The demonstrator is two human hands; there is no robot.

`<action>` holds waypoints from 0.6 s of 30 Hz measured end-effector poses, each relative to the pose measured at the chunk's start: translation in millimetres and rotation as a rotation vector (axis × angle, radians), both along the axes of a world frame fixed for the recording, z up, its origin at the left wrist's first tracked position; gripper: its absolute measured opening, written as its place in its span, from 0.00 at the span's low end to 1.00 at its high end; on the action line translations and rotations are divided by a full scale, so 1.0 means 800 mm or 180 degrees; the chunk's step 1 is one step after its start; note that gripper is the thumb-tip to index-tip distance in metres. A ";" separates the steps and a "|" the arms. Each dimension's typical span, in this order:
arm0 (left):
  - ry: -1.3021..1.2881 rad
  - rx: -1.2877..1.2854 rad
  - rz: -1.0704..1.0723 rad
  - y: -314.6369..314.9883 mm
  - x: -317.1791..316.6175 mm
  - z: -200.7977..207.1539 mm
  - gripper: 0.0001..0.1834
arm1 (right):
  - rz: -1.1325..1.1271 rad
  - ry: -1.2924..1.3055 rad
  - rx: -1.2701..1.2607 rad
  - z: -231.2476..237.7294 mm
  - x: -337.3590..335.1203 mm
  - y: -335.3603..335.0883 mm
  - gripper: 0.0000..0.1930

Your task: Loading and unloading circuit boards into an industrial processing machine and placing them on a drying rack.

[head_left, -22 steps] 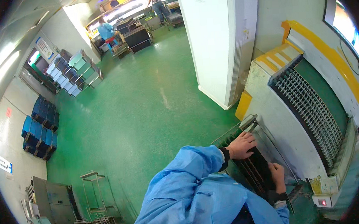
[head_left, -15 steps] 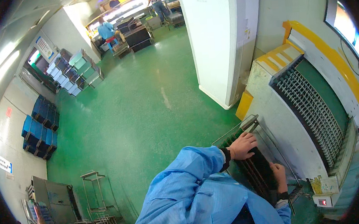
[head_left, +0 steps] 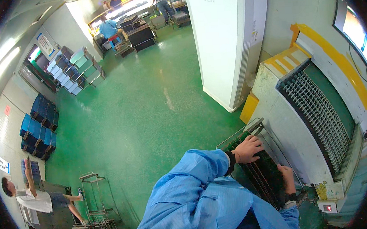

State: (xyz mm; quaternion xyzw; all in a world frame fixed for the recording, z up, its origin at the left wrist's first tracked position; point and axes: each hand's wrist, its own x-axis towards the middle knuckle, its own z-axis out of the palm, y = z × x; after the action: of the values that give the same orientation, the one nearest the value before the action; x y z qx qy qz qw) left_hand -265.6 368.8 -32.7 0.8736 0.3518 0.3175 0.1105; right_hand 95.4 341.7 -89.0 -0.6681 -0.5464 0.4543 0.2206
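A stack of dark, thin panels [head_left: 260,175] stands on edge in a metal wire rack [head_left: 275,144] in front of me, at lower right. My left hand [head_left: 248,149] is closed over the far end of the panels, with its fingers bent across their edges. At the right side of the same stack, my right hand [head_left: 287,178] grips the edge of the nearest dark panel. Its fingertips are partly hidden behind the panel. Blue sleeves cover both my arms.
Right of the rack stands a machine with a roller conveyor [head_left: 315,113] and yellow trim. A tall white cabinet [head_left: 216,40] rises beyond. Empty wire racks [head_left: 100,226], a walking person [head_left: 40,199], blue bins [head_left: 38,133] and stacked crates [head_left: 72,71] stand left. People work at a far bench.
At lower left, the person in a white top has come further into view. My hands stay in nearly the same place on the panels; the view has shifted slightly.
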 end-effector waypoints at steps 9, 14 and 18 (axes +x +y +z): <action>0.0191 -0.0048 0.0019 -0.002 -0.004 -0.004 0.16 | 0.0743 -0.1195 0.0991 0.031 -0.024 -0.012 0.21; 0.0363 -0.0229 0.0032 0.001 0.002 -0.010 0.16 | 0.0805 -0.1633 0.1297 0.006 -0.018 -0.015 0.17; 0.0357 -0.0136 0.0055 0.003 0.003 -0.015 0.16 | 0.1019 -0.1660 0.1407 -0.013 -0.014 -0.023 0.15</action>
State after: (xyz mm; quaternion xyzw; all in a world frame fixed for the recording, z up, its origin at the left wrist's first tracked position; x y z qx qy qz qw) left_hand -263.0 371.4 -45.0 0.8844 0.3716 0.2615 0.1065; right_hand 84.0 323.7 -99.5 -0.6037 -0.7666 0.1688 0.1392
